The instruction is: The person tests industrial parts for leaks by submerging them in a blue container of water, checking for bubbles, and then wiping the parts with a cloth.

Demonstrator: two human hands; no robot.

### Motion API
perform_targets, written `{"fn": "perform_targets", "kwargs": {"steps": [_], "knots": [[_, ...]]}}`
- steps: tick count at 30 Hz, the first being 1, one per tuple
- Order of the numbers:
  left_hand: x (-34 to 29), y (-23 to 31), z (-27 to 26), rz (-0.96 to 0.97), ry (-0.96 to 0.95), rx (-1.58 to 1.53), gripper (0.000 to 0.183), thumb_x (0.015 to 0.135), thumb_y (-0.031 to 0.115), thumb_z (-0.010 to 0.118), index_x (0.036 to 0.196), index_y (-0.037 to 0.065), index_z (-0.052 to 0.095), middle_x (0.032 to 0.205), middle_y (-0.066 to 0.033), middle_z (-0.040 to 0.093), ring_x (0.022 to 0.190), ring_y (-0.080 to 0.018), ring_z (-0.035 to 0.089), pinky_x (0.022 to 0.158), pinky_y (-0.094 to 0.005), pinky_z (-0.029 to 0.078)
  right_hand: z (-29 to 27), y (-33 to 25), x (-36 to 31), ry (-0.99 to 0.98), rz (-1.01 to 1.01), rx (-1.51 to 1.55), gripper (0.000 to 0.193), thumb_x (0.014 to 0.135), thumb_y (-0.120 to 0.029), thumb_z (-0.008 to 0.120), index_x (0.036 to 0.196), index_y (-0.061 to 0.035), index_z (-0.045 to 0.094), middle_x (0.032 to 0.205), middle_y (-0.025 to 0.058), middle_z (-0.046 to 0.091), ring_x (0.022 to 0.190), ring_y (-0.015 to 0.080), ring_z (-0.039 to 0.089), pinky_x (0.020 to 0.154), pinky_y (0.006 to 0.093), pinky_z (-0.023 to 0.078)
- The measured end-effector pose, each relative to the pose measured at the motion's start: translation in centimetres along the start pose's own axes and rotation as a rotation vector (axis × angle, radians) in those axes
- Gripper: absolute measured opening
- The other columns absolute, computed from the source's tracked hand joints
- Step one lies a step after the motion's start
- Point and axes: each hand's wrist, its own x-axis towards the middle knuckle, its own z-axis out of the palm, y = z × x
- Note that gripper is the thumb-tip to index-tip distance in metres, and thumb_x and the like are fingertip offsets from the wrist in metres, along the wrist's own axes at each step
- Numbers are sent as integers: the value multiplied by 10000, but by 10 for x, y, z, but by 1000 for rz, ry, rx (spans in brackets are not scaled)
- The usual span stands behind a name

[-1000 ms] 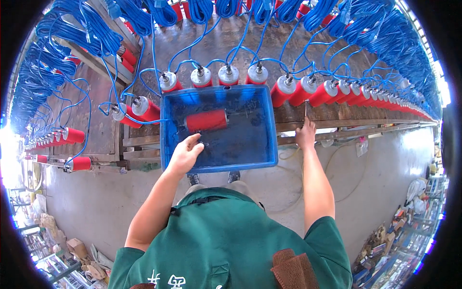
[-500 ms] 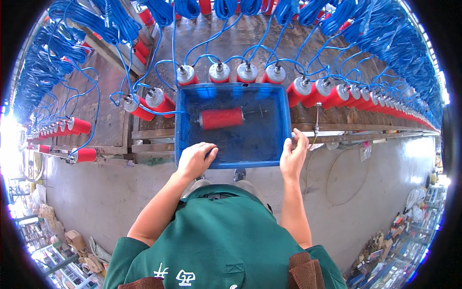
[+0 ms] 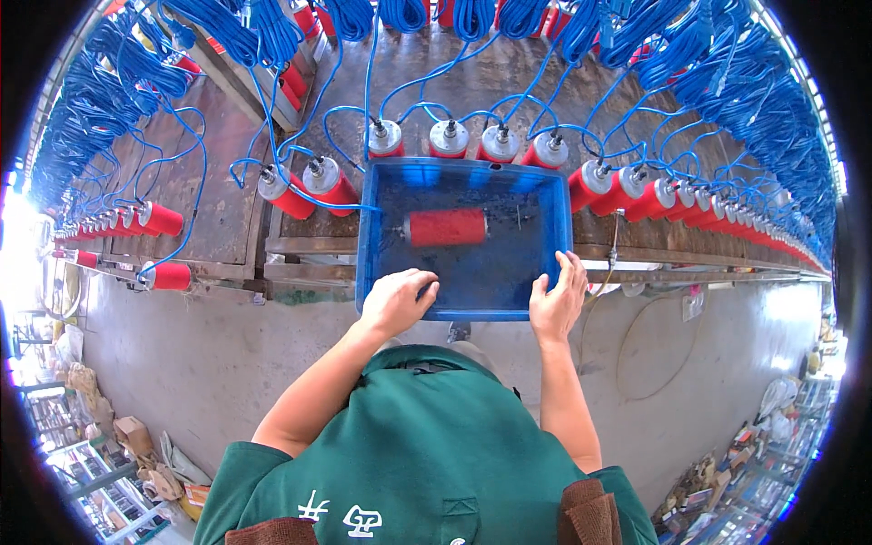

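Your right hand (image 3: 558,302) has moved from the front edge of the bench (image 3: 409,59) to the front-right corner of the tub (image 3: 477,315); left hand (image 3: 397,302), front-left — both thumbs apart from fingers. The red cylinder (image 3: 447,227) lies inside, nearer the rear edge.

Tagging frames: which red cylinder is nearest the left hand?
The only red cylinder in the blue tub, lying crosswise beyond the left hand; all others sit outside the tub.
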Motion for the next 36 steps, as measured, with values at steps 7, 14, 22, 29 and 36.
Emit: {"fn": "perform_targets", "kwargs": {"steps": [7,14,22,29,36], "knots": [[0,0,0,5,16,-31,234,983,254,692,1088,62,774,1048,-152,770,946,-364,742,847,-419,594,-1,-3,1,-8,22,-4,513,845,-60,726,1346,-65,610,1437,164,573,1345,384,527,1150,487,422],[2,1,-2,3,5,-33,229,985,249,690,1079,55,769,1033,-153,767,943,-363,742,845,-417,594,0,-2,1,-11,24,-15,494,841,-55,722,1324,-69,620,1430,164,573,1345,383,528,1150,489,425],[2,2,-4,3,-21,-41,232,988,250,686,1080,53,769,1052,-157,769,959,-364,742,853,-421,594,-3,-5,2,-23,33,-20,456,844,-59,723,1293,-64,641,1419,160,572,1343,380,529,1153,487,425],[3,2,-3,-3,-18,-53,232,986,246,687,1076,49,770,1047,-161,768,956,-367,742,852,-420,593,-4,-6,2,-25,37,-31,439,850,-61,727,1282,-68,650,1415,152,569,1341,373,533,1146,482,434],[2,0,-2,-10,-19,-55,229,983,263,681,1069,69,767,1034,-141,762,963,-359,737,865,-434,590,-4,-6,1,-19,27,-47,427,850,-58,730,1270,-71,655,1413,150,568,1335,369,537,1140,479,441]]}}
